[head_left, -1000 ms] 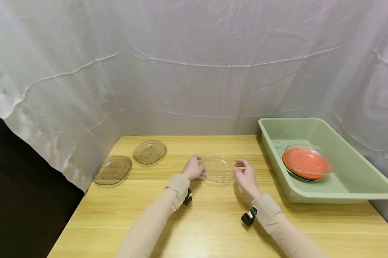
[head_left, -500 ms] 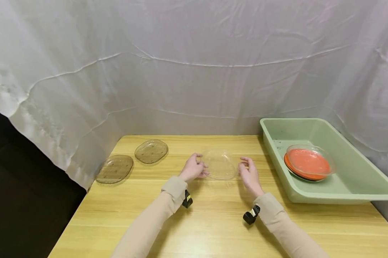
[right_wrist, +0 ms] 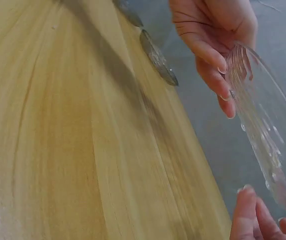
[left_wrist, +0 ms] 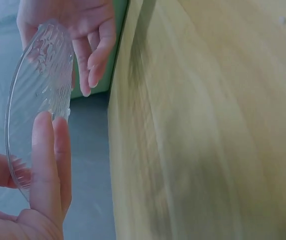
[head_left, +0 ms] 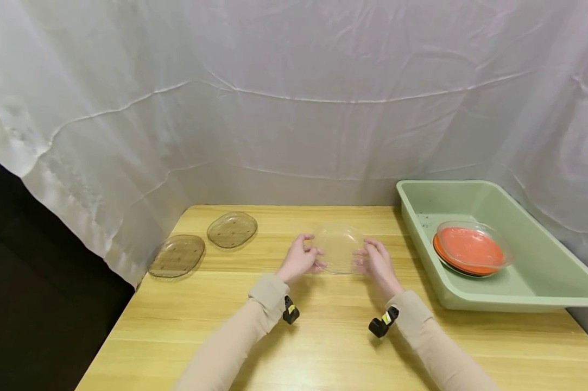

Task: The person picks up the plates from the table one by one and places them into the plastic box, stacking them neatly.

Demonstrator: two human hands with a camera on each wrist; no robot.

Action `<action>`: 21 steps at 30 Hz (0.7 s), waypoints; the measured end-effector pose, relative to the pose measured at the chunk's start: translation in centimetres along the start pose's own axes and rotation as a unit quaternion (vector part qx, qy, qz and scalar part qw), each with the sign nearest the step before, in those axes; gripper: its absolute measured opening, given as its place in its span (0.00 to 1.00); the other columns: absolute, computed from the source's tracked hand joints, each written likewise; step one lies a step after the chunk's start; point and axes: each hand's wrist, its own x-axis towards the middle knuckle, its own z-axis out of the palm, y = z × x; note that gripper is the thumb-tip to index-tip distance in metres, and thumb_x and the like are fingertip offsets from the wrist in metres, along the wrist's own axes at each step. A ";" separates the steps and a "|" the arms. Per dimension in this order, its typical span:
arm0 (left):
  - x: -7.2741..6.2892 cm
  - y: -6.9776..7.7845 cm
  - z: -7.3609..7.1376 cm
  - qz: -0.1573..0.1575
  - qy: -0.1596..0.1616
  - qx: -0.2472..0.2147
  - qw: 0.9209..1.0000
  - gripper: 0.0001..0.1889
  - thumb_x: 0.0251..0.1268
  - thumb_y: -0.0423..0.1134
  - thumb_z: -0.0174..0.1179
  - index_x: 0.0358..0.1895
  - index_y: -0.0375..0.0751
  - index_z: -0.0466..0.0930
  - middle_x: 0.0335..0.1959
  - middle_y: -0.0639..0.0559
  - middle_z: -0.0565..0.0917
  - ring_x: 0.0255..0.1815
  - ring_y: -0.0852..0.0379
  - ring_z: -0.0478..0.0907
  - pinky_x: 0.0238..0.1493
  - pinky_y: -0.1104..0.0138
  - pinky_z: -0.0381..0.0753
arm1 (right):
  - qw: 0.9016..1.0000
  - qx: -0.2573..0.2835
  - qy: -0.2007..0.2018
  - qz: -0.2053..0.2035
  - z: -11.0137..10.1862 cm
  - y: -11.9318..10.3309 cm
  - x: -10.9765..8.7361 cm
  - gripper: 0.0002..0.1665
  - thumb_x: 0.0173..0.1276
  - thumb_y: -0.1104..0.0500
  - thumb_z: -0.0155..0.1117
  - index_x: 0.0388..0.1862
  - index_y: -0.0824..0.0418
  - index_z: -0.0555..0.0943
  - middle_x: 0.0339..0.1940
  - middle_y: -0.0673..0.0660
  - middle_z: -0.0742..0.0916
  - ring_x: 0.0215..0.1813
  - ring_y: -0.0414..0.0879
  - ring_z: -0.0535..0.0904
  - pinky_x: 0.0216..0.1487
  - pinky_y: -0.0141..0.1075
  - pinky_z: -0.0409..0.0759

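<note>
A clear glass plate with a ribbed underside is held above the wooden table, between two hands. At its left edge the left hand grips the rim; the left wrist view shows straight fingers along the underside and the thumb on the other face. My right hand is at the opposite edge, thumb at the rim and fingertips seen through the glass. From the right wrist, the plate stands nearly edge-on, with the right fingertips beside its near end.
Two brownish see-through plates, one nearer and one farther back, lie on the table at left. On the right a green tub holds stacked orange plates with a clear dish on top. A grey curtain hangs behind.
The clear plate has been turned and shifted slightly right between the hands. The right hand, a little apart from the rim half a second ago, now has its fingers over the plate's edge.
</note>
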 end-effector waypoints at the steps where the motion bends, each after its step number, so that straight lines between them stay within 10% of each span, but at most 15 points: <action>1: -0.1 -0.1 0.2 0.001 0.000 -0.004 1.000 0.26 0.77 0.27 0.43 0.75 0.34 0.55 0.58 0.27 0.80 0.33 0.56 0.87 0.37 0.67 0.90 | 1.000 -0.001 -0.005 0.006 -0.1 0.0 0.0 0.32 0.83 0.54 0.41 0.78 0.68 0.54 0.43 0.54 0.84 0.35 0.38 0.84 0.42 0.30 0.88; 21: -0.5 0.1 1.6 -0.010 -0.012 -0.055 0.998 0.28 0.76 0.27 0.43 0.76 0.33 0.51 0.59 0.28 0.79 0.38 0.47 0.89 0.43 0.63 0.91 | 0.997 0.042 -0.049 0.053 -0.8 -0.3 0.2 0.30 0.80 0.65 0.35 0.78 0.70 0.52 0.38 0.53 0.86 0.34 0.43 0.87 0.46 0.35 0.89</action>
